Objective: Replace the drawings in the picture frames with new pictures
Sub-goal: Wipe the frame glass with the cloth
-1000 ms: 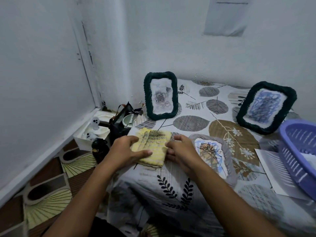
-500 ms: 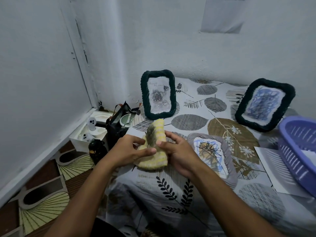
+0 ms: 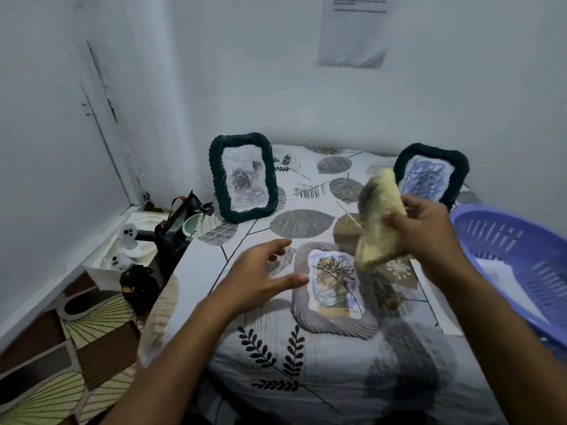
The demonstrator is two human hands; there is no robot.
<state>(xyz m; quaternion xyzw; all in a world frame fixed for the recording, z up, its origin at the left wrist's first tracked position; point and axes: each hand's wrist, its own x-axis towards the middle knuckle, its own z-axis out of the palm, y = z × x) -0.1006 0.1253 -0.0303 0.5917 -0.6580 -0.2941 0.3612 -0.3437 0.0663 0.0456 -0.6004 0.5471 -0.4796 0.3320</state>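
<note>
Step in hand: yellow cloth [image 3: 379, 220] folded, carried aside, judged cleanup before the picture swap. Right hand [image 3: 425, 233] grips cloth above grey frame [image 3: 333, 289], toward purple basket [image 3: 518, 259]. Left hand [image 3: 260, 277] spread, holds nothing, just left of grey frame. Grey frame flat on bed, drawing still inside. Two dark green frames [image 3: 244, 180] [image 3: 431, 176] upright behind it. Next, likely: drop cloth, then lift grey frame two-handed, open back.

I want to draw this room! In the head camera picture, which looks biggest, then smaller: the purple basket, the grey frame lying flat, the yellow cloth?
1. Purple basket, though the picture's edge cuts it off.
2. Grey frame.
3. Yellow cloth, bunched in the right hand.

The basket and grey frame sit nearer the camera, so true sizes are unsure.
</note>
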